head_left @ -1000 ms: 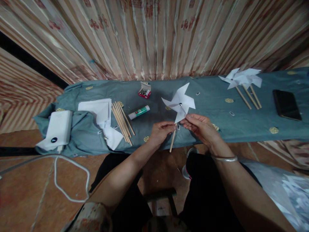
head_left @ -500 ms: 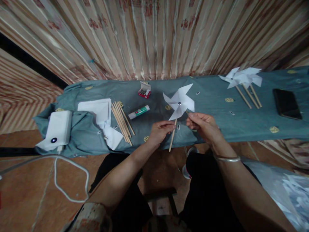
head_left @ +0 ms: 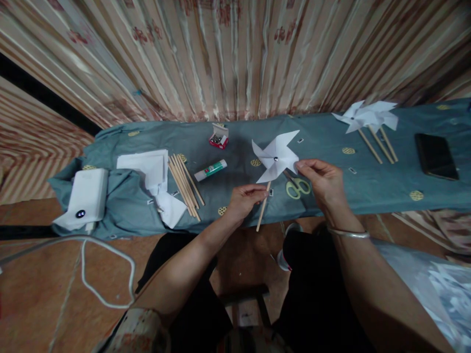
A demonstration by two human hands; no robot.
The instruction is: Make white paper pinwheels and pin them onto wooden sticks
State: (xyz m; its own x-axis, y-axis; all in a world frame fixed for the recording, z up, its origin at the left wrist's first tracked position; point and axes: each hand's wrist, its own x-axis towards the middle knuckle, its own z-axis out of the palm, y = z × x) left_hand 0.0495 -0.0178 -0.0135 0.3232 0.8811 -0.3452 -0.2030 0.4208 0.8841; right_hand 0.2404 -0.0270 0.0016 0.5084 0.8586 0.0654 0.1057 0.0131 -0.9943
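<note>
A white paper pinwheel (head_left: 271, 165) with a shiny pin at its centre is held above the cloth. My left hand (head_left: 246, 200) pinches its wooden stick (head_left: 262, 213) just below the blades. At the tip of the right blade, my right hand (head_left: 324, 182) has thumb and forefinger closed on the paper. Partly behind the pinwheel and right hand lie scissors (head_left: 294, 188) with pale green handles.
On the green cloth (head_left: 243, 132) are a red box of pins (head_left: 219, 138), a glue stick (head_left: 211, 170), wooden sticks (head_left: 184, 189), paper sheets (head_left: 147, 164) and a white power bank (head_left: 88, 195). Finished pinwheels (head_left: 371, 117) and a black phone (head_left: 436, 156) lie at the right.
My right hand has moved up and right from below the blades to the right blade's tip, uncovering the scissors. The left hand keeps its hold on the stick.
</note>
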